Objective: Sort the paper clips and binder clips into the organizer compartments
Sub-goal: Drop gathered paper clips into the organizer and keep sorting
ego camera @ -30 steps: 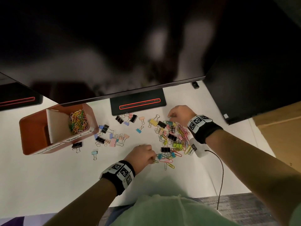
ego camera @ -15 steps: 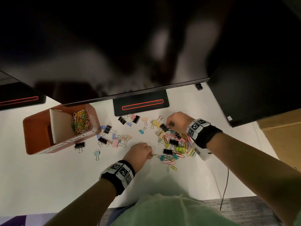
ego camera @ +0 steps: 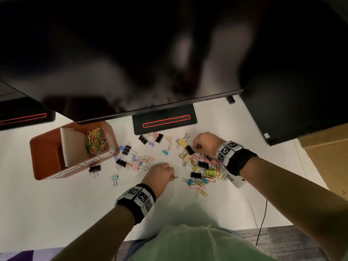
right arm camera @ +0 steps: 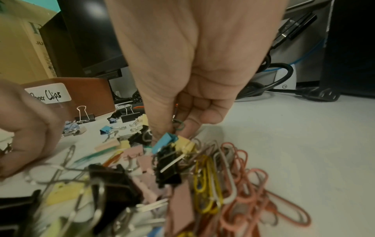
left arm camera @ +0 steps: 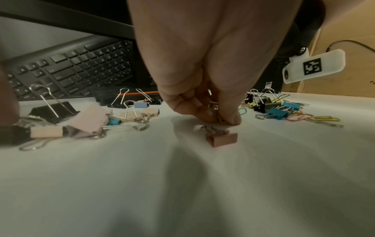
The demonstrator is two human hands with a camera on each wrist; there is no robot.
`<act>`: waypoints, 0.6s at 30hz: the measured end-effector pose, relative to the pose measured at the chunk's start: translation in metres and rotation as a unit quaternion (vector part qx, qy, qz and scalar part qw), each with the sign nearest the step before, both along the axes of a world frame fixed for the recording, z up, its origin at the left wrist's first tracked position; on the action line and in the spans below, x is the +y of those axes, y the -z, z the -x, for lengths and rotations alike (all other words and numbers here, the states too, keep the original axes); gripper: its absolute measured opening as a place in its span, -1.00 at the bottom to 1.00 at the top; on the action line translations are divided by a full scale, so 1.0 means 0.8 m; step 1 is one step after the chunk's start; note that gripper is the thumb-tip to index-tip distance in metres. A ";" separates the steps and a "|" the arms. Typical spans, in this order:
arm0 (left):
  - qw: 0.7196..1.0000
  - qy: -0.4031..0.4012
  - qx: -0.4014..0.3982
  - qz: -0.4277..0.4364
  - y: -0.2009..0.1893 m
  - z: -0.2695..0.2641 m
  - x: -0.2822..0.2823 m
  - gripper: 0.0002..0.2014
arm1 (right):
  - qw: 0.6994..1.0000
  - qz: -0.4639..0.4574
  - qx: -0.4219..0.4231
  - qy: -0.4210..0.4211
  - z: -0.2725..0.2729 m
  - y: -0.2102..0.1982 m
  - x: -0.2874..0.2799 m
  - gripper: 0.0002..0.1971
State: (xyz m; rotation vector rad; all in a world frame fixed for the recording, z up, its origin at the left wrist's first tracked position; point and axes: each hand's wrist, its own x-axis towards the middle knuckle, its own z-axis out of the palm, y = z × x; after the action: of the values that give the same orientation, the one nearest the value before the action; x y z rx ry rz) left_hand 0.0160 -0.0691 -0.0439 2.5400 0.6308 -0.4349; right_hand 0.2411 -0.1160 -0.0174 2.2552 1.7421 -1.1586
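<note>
An orange organizer (ego camera: pixel 47 157) stands at the left, its right compartment holding coloured paper clips (ego camera: pixel 97 141); its label reads "Paper Clips" (right arm camera: pixel 47 96). A mixed pile of clips (ego camera: pixel 203 166) lies on the white table. My left hand (ego camera: pixel 170 176) is just left of the pile and pinches a yellow paper clip (left arm camera: pixel 220 117) against the table. A small pink binder clip (left arm camera: pixel 222 139) sits right under its fingertips. My right hand (ego camera: pixel 195 147) is curled at the pile's far edge, pinching a green paper clip (right arm camera: pixel 179 125) above a blue binder clip (right arm camera: pixel 164 141).
Loose binder clips (ego camera: pixel 135 164) lie scattered between organizer and pile. A black monitor (ego camera: pixel 131 53) overhangs the table's back, with its base (ego camera: pixel 164 122) behind the clips. A keyboard (left arm camera: pixel 71 67) sits under it. Cables (right arm camera: pixel 284 89) lie at the back and a cardboard box (ego camera: pixel 329 157) at the right.
My left hand has drawn a yellow paper clip leftwards out of the pile. My right hand has dropped onto the pile's far edge beside a black binder clip.
</note>
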 end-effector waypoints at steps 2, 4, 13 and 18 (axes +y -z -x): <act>1.000 0.006 0.007 -0.010 0.000 0.002 -0.002 -0.80 | 1.000 0.002 0.002 0.008 0.000 -0.001 0.001 -0.78; 1.000 0.011 0.006 -0.019 0.002 0.004 -0.005 -0.80 | 1.000 0.009 0.008 0.016 0.001 -0.002 0.002 -0.78; 0.986 -0.097 -0.107 0.090 -0.014 0.023 0.011 -0.92 | 1.000 0.022 -0.017 0.013 0.002 -0.006 0.006 -0.76; 0.958 -0.200 -0.199 0.048 -0.066 0.064 0.060 -0.97 | 0.999 -0.040 -0.023 0.025 0.018 -0.039 0.033 -0.77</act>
State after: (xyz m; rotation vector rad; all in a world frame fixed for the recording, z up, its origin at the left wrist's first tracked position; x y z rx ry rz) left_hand -0.0355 -0.0213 0.0092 2.2336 0.9088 0.1811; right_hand 0.2263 -0.0895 0.0139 2.3639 1.7548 -1.0554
